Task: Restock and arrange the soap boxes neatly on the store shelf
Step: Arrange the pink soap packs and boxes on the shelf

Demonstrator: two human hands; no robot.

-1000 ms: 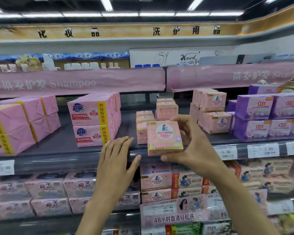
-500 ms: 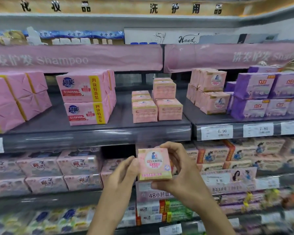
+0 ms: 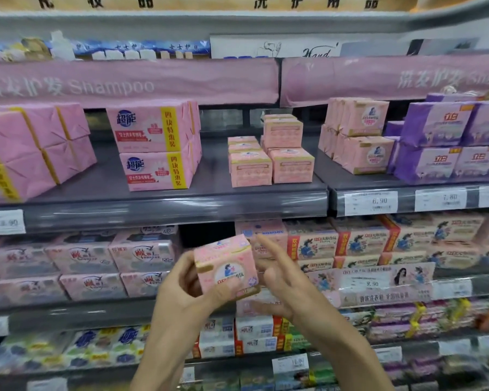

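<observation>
A small pink soap box [image 3: 226, 266] with a round label is held in front of the lower shelves, tilted with its label face toward me. My left hand [image 3: 187, 294] grips it, thumb on the front face. Just right of the box, my right hand [image 3: 283, 280] has its fingers spread; whether it touches the box is unclear. On the grey upper shelf [image 3: 158, 210] above stand matching pink soap boxes [image 3: 268, 162] in two short rows, the right row stacked two high at the back.
Large pink four-packs [image 3: 156, 145] stand left of the small boxes, wrapped pink bundles [image 3: 29, 148] at the far left. More pink boxes [image 3: 359, 136] and purple boxes [image 3: 449, 142] fill the right section. A dark gap [image 3: 206, 235] shows on the shelf below. Price tags line the shelf edges.
The box came down from the upper shelf to chest height. It passed from my right hand to my left and tilted; my right hand's fingers opened.
</observation>
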